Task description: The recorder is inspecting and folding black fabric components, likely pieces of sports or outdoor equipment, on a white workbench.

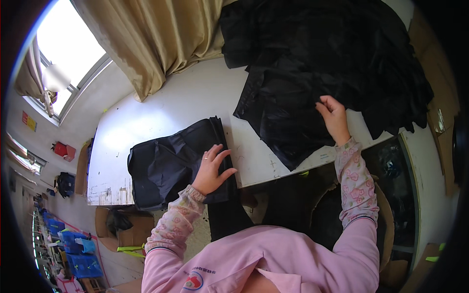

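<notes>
A folded stack of black cloth (pixel 163 161) lies at the front left of the white table, its edges hanging slightly over the front. My left hand (pixel 212 170) rests on the right part of this stack, fingers spread, a ring on one finger. A large, loose heap of black cloth pieces (pixel 322 53) covers the right and far side of the table. Over the near part of that heap is my right hand (pixel 334 119), thumb and fingers drawn together in a pinch. Whether cloth is caught between those fingertips is too dark to make out.
The white table (pixel 117 127) ends close to my body. A gold curtain (pixel 156 44) hangs onto its far edge beside a bright window (pixel 68 39). Cardboard boxes (pixel 134 232) stand below at the left, and cardboard (pixel 442 112) leans at the right. Blue bins (pixel 80 254) stand farther left.
</notes>
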The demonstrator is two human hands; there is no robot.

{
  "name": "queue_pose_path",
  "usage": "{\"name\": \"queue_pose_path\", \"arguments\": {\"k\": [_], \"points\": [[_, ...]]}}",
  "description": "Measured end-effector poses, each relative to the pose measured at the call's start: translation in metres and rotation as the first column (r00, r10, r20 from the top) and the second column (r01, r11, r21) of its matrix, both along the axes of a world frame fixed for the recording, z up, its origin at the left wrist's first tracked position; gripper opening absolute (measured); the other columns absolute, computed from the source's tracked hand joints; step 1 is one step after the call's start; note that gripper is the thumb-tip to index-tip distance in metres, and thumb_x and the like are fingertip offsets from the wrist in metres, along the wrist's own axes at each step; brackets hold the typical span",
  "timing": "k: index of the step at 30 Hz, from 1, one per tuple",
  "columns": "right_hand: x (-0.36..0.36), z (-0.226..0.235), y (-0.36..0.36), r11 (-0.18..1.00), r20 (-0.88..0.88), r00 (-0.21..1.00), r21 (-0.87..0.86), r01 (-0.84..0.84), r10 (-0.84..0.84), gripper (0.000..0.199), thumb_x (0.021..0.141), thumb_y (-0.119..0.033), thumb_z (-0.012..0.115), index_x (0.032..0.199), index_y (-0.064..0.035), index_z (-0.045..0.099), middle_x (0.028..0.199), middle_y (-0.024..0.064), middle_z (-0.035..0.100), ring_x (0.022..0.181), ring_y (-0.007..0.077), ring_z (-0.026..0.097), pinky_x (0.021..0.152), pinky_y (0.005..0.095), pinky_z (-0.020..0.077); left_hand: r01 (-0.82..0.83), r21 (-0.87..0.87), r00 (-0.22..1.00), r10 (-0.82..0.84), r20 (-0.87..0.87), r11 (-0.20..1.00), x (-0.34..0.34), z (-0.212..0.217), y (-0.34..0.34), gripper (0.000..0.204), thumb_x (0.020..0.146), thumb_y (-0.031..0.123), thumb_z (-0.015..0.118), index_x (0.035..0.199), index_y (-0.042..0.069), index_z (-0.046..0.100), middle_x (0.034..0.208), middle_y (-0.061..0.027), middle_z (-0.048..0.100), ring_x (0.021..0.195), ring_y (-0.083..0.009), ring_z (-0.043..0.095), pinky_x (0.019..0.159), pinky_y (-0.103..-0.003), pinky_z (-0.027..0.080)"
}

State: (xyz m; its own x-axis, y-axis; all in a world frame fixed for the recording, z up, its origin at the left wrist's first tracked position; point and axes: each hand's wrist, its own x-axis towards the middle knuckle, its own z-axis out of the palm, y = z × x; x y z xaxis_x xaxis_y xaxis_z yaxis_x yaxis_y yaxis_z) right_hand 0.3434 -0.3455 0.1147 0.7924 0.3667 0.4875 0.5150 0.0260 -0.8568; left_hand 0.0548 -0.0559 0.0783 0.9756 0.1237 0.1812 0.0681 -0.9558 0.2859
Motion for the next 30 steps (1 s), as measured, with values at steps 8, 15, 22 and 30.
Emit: {"name": "queue_pose_path", "arguments": {"k": [8,15,22,30], "points": [[-0.024,0.110,0.002,0.881,-0.106,0.989,0.472,-0.042,0.104,0.013,0.092,-0.014,0.062,0.099,-0.0025,0.062,0.085,-0.0036,0.062,0.077,0.0019,0.054,0.068,0.0148,0.0396,-0.187,-0.980,0.896,-0.400,-0.196,0.061,0.066,-0.013,-0.095,0.074,0.090,0.056,0.054,0.139,0.003,0.038,0.131,-0.0150,0.050,0.110,-0.0244,0.057,0.094,-0.036,0.045],[-0.060,0.139,-0.031,0.681,-0.254,0.864,0.720,-0.131,0.435,0.028,0.099,-0.021,0.050,0.118,-0.0031,0.057,0.117,0.0034,0.060,0.106,0.0158,0.056,0.095,0.0298,0.0410,-0.032,-0.630,0.968,-0.180,0.173,-0.776,0.083,-0.013,-0.102,0.110,0.070,0.084,0.042,0.143,0.004,0.023,0.144,-0.0249,0.033,0.134,-0.0368,0.035,0.107,-0.060,0.030],[-0.002,0.065,-0.096,0.623,-0.539,0.716,0.760,0.185,0.444,0.037,0.098,-0.023,0.051,0.126,0.0005,0.053,0.131,0.0103,0.055,0.118,0.0217,0.053,0.103,0.0334,0.0397,-0.026,-0.875,0.957,0.240,-0.161,-0.484,0.100,-0.041,-0.074,0.078,0.083,0.051,0.067,0.142,0.017,0.029,0.137,-0.0121,0.043,0.127,-0.0290,0.041,0.102,-0.052,0.036],[0.043,-0.051,-0.088,0.884,-0.609,0.764,0.453,0.115,0.212,0.031,0.098,-0.027,0.051,0.116,-0.0031,0.056,0.118,0.0090,0.061,0.107,0.0217,0.058,0.094,0.0369,0.0453,-0.102,-0.984,0.961,0.240,-0.135,-0.145,0.142,-0.042,-0.070,0.041,0.086,0.033,0.069,0.117,0.007,0.060,0.108,-0.0020,0.064,0.091,-0.0156,0.061,0.082,-0.032,0.048]]}}
